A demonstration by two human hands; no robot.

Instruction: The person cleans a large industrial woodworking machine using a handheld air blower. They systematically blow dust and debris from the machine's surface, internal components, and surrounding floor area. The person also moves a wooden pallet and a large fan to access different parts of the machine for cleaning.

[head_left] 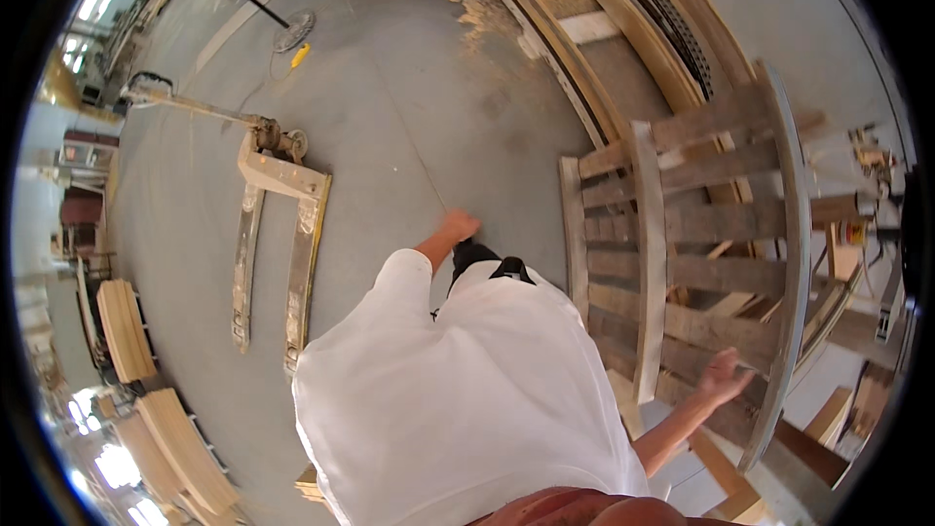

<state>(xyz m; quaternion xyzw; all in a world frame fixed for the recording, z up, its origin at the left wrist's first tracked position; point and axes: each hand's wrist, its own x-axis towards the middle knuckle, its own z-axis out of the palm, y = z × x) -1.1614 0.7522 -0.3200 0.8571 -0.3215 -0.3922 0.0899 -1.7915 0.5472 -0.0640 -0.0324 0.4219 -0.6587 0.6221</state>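
Note:
My left hand [460, 226] is in front of my body, above the grey floor, its fingers curled and nothing visible in them. To my right, a slatted wooden pallet [651, 263] stands tilted up. My right hand [721, 377] is stretched out beside the pallet's lower slats, near its long outer rail. Its fingers are partly spread and blurred; whether they touch the wood I cannot tell. Nothing shows in that hand.
A worn pallet jack [282, 175] stands on the floor [409, 88] to the left. Long boards [565, 68] lie at the far right behind the pallet. Stacked planks [180, 448] line the left side. A round-based pole [292, 31] and a yellow object [300, 56] are farther off.

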